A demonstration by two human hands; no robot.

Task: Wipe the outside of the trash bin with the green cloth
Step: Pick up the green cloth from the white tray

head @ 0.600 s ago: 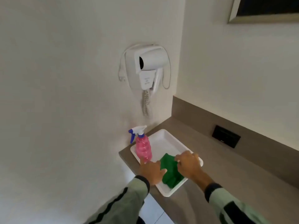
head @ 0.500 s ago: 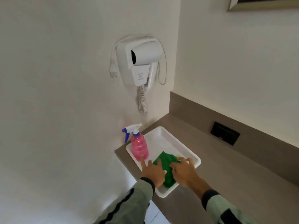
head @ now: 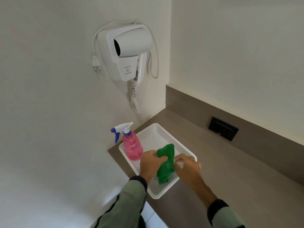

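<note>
The green cloth [head: 166, 163] is bunched up over the white tray [head: 154, 134] on the brown counter. My left hand [head: 150, 163] grips the cloth's left side, and my right hand [head: 189, 167] holds its right edge. The cloth is lifted and hangs between both hands. No trash bin is in view.
A pink spray bottle [head: 131, 145] with a blue and white trigger stands in the tray's left corner, close to my left hand. A white wall hair dryer [head: 130, 50] with a coiled cord hangs above. A black socket [head: 222, 128] sits in the counter's back panel.
Both hands have closed on the cloth and raised it from lying flat in the tray. The view has tilted down and moved closer.
</note>
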